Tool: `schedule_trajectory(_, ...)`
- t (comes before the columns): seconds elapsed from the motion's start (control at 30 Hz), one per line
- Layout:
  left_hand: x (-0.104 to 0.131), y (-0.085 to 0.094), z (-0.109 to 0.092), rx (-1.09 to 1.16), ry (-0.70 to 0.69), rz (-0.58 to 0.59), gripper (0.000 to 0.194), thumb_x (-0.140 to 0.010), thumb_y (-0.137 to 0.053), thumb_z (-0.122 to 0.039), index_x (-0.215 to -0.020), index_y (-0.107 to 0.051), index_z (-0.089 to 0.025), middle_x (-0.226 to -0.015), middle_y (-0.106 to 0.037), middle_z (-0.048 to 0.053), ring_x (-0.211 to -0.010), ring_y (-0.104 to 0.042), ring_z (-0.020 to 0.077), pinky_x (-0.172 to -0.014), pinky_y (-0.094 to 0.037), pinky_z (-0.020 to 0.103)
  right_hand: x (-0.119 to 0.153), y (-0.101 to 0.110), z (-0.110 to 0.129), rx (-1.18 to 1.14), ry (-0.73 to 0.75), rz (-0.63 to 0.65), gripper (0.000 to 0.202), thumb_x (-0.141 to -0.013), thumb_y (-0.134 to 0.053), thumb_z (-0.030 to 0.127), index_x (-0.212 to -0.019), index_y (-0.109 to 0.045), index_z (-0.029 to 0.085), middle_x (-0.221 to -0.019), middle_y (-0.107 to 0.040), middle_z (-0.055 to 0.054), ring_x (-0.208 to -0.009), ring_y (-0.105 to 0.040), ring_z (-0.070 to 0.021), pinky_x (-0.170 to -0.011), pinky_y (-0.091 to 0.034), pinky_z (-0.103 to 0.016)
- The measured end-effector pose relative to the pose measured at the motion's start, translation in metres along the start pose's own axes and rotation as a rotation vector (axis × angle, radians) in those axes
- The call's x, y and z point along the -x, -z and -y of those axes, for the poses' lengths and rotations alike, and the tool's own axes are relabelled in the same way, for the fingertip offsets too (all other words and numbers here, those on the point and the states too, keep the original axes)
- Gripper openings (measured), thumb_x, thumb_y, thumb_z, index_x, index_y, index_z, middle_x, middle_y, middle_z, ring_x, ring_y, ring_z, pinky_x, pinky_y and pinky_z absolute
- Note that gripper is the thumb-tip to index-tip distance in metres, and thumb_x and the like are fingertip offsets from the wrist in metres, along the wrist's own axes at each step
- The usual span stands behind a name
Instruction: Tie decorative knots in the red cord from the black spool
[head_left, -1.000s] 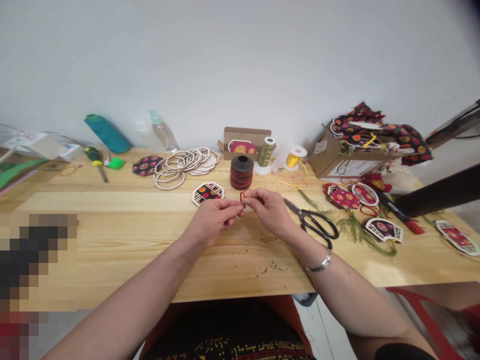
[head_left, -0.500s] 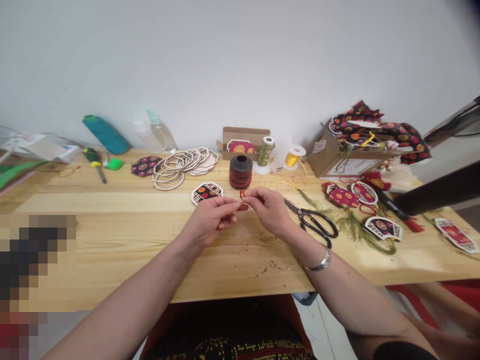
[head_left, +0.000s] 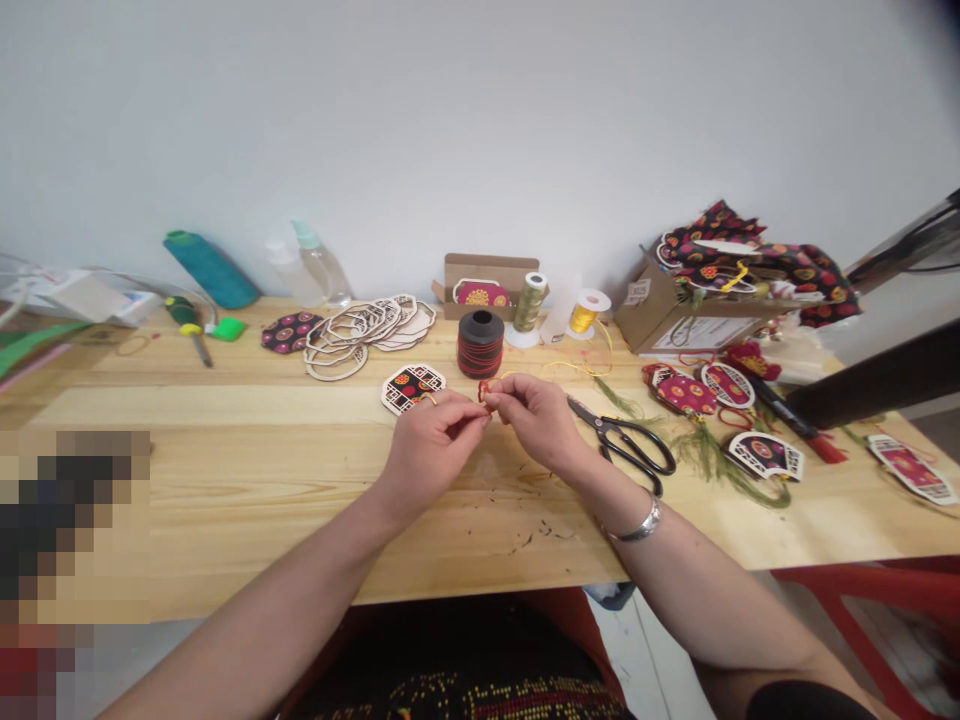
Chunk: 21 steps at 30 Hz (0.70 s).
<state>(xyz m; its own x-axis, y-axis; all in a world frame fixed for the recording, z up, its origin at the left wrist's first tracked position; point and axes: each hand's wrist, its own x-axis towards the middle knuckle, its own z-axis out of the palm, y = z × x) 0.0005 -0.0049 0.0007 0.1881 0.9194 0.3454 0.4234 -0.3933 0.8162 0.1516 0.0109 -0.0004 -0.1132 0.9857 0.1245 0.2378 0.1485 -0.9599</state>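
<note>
A small piece of red cord [head_left: 484,391] is pinched between my two hands above the middle of the table. My left hand [head_left: 433,450] grips it with thumb and forefinger, fingertips almost touching those of the other hand. On the right side, my right hand [head_left: 536,420] pinches the same cord; part of it is hidden by the fingers. Just beyond stands a dark spool wound with red cord [head_left: 480,350]. A framed ornament with patterned black fabric [head_left: 413,388] lies behind my left hand. Black-handled scissors [head_left: 634,445] lie beside my right hand.
Thin pale frames [head_left: 367,335] lie piled at the back. Green thread [head_left: 529,305] and yellow thread [head_left: 583,314] stand near a cardboard box [head_left: 679,310] full of fabric. Tasselled ornaments [head_left: 765,458] lie at right, by a black post [head_left: 885,370]. A screwdriver [head_left: 187,325] lies at left.
My left hand has turned, its back more upward, and its fingertips have moved slightly right, closer to my right hand. At lower right, another person's limbs have gone from view.
</note>
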Motion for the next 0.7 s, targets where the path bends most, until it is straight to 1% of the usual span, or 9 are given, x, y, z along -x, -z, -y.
schedule_trajectory(0.1, 0.003, -0.002, 0.004, -0.190, -0.135, -0.029, 0.018, -0.080, -0.056, -0.022, -0.085, -0.073, -0.023, -0.082, -0.068, 0.005, -0.073, -0.060, 0.0150, -0.069, -0.046, 0.026, 0.001, -0.001, 0.001, -0.012, -0.027, -0.004, 0.010, -0.077, -0.056, 0.024, -0.070, -0.058, 0.018, -0.063, -0.057, 0.002, -0.058, -0.049, -0.0104, -0.059, -0.040, -0.025)
schedule_trajectory(0.2, 0.005, -0.004, 0.008, -0.299, -0.233, -0.039, 0.020, -0.082, -0.053, -0.021, -0.087, -0.073, -0.021, -0.081, -0.067, 0.006, -0.073, -0.060, 0.0153, -0.070, -0.045, 0.026, 0.001, -0.004, 0.001, -0.038, -0.040, -0.010, 0.007, -0.075, -0.057, 0.023, -0.070, -0.057, 0.018, -0.064, -0.057, 0.002, -0.059, -0.050, -0.0105, -0.059, -0.041, -0.025)
schedule_trajectory(0.33, 0.006, -0.006, 0.011, -0.370, -0.288, -0.024, 0.021, -0.084, -0.051, -0.020, -0.088, -0.072, -0.019, -0.080, -0.066, 0.007, -0.072, -0.059, 0.0153, -0.070, -0.045, 0.026, 0.002, -0.006, 0.000, -0.051, -0.028, -0.014, 0.005, -0.074, -0.057, 0.021, -0.070, -0.055, 0.019, -0.065, -0.057, 0.002, -0.060, -0.050, -0.0106, -0.060, -0.042, -0.025)
schedule_trajectory(0.4, 0.007, -0.006, 0.010, -0.356, -0.279, -0.021, 0.021, -0.083, -0.051, -0.020, -0.088, -0.071, -0.019, -0.081, -0.067, 0.007, -0.073, -0.059, 0.0156, -0.071, -0.046, 0.027, 0.002, -0.006, -0.001, -0.035, -0.019, -0.014, 0.004, -0.074, -0.056, 0.021, -0.071, -0.056, 0.019, -0.065, -0.057, 0.001, -0.060, -0.050, -0.0110, -0.061, -0.042, -0.025)
schedule_trajectory(0.5, 0.007, -0.004, 0.004, -0.273, -0.232, -0.028, 0.019, -0.081, -0.053, -0.020, -0.087, -0.071, -0.019, -0.083, -0.067, 0.008, -0.074, -0.060, 0.0164, -0.071, -0.046, 0.027, 0.001, -0.005, -0.002, -0.021, -0.022, -0.010, 0.003, -0.074, -0.056, 0.021, -0.071, -0.056, 0.019, -0.066, -0.058, 0.001, -0.061, -0.052, -0.0113, -0.061, -0.043, -0.026)
schedule_trajectory(0.63, 0.004, -0.001, -0.003, -0.206, -0.107, -0.035, 0.017, -0.081, -0.053, -0.023, -0.080, -0.070, -0.018, -0.079, -0.067, 0.007, -0.070, -0.059, 0.0160, -0.068, -0.045, 0.026, 0.000, -0.004, -0.001, -0.007, -0.016, -0.004, 0.006, -0.075, -0.057, 0.021, -0.070, -0.056, 0.019, -0.062, -0.056, 0.002, -0.058, -0.050, -0.0106, -0.060, -0.042, -0.025)
schedule_trajectory(0.7, 0.002, 0.001, -0.003, -0.194, -0.026, -0.069, 0.017, -0.081, -0.053, -0.025, -0.078, -0.069, -0.018, -0.076, -0.067, 0.005, -0.066, -0.058, 0.0150, -0.066, -0.044, 0.026, 0.001, -0.003, 0.000, 0.007, -0.008, -0.005, 0.007, -0.075, -0.057, 0.022, -0.070, -0.056, 0.019, -0.061, -0.055, 0.002, -0.057, -0.049, -0.0105, -0.060, -0.042, -0.026)
